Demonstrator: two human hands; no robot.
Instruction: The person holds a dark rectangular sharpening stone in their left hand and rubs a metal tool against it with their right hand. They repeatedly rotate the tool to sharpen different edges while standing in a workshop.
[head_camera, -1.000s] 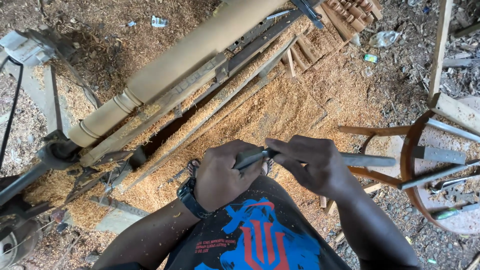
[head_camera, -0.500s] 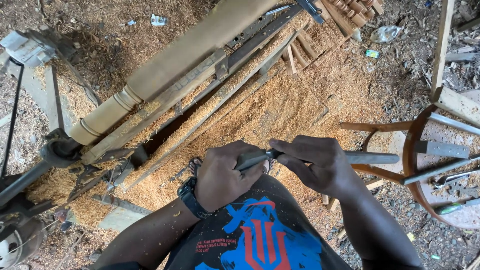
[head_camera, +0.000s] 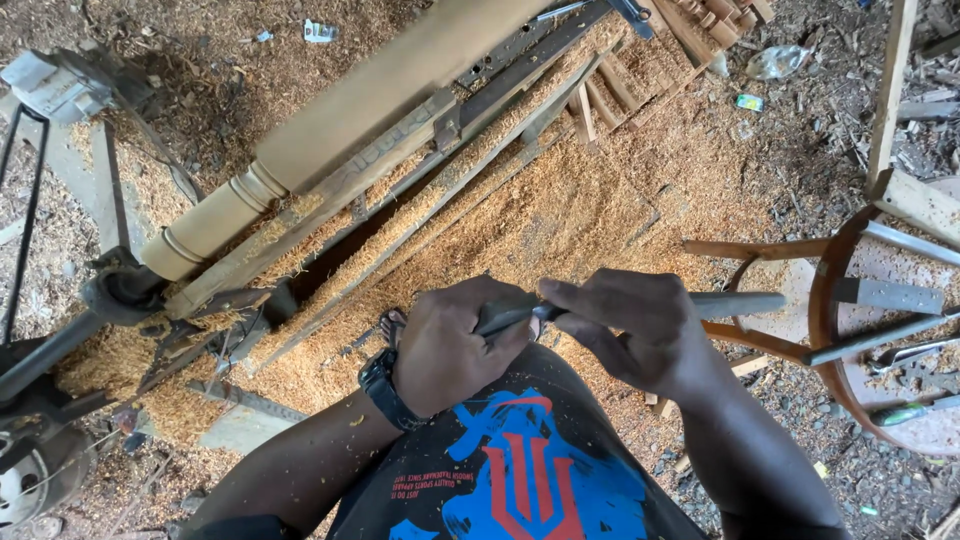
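My left hand (head_camera: 452, 345), with a black watch on its wrist, grips the near end of a long grey metal turning tool (head_camera: 735, 303). My right hand (head_camera: 630, 325) closes round the same tool's shaft just to the right, fingers pointing left. The tool lies level across my lap and sticks out to the right. Beyond my hands a long pale wooden spindle (head_camera: 360, 110) is mounted slantwise on a lathe (head_camera: 330, 215), with turned rings cut near its left end.
Sawdust (head_camera: 560, 210) covers the ground and lathe bed. At the right stands a round wooden stool (head_camera: 835, 330) with several metal tools lying on it. A motor and belt wheel (head_camera: 40, 470) sit at the lower left. Turned wooden pieces (head_camera: 710, 20) lie at the top.
Both hands have shifted only slightly on the tool; the grip is unchanged and the spindle stays in place.
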